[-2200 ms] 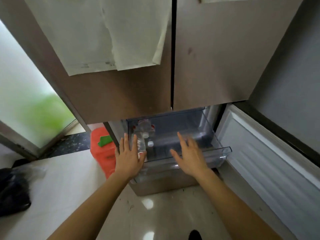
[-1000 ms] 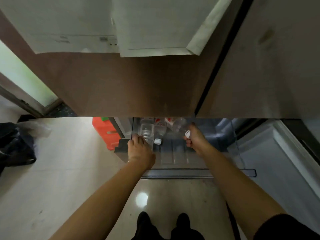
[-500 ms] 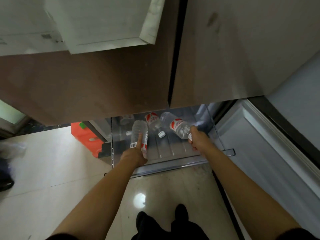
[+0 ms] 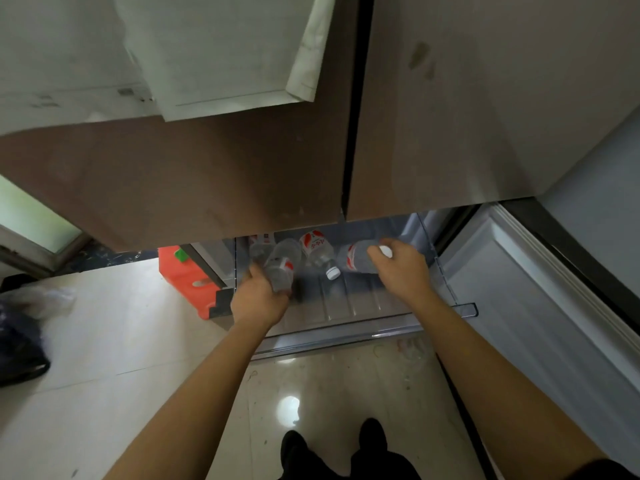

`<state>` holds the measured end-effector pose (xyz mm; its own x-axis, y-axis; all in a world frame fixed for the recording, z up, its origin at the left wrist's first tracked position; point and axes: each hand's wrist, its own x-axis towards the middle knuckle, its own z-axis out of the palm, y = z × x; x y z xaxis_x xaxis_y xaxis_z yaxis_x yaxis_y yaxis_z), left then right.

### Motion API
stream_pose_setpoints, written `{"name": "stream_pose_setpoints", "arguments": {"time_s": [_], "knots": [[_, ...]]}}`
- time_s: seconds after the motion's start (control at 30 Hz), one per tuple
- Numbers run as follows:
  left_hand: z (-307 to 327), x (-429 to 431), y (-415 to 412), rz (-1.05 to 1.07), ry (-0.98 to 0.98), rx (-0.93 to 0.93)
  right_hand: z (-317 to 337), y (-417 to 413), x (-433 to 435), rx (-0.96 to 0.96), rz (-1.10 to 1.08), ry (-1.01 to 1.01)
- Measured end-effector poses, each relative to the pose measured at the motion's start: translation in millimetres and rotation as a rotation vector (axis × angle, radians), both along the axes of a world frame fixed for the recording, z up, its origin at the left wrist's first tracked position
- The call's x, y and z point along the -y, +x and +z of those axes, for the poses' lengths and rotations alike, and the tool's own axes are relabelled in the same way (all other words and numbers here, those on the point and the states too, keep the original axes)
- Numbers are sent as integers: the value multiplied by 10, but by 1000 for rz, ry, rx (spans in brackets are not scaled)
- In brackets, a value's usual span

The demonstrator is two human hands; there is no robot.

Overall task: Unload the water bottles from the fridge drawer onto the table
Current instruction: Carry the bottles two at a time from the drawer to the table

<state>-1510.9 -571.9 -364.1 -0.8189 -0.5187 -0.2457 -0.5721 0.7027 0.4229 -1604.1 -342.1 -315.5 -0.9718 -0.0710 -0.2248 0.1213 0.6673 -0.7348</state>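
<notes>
Both hands are inside the clear plastic fridge drawer (image 4: 398, 327): the left hand (image 4: 258, 303) is wrapped around the neck end of a clear plastic water bottle with a red-and-white label (image 4: 282, 263), and the right hand (image 4: 403, 270) is closed over the white-capped end of a second one (image 4: 356, 259). Held only by their ends, the bottles could slip or knock the drawer's front wall on the way out. Four bottles can be counted: two gripped, one lying loose between them (image 4: 318, 249), and one half hidden at the back (image 4: 258, 242). No table is in view.

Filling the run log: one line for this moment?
stage: pick from drawer | left hand: grip on bottle | right hand: grip on capped bottle | loose bottle remains
</notes>
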Motion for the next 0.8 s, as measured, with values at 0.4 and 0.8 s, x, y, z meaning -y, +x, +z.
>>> {"name": "stream_pose_setpoints", "arguments": {"time_s": [0.4, 0.8], "knots": [[281, -104, -59, -26, 87, -304, 1, 248, 114, -108, 120, 92], [36, -272, 287, 152, 408, -380, -327, 511, 67, 40, 139, -51]]}}
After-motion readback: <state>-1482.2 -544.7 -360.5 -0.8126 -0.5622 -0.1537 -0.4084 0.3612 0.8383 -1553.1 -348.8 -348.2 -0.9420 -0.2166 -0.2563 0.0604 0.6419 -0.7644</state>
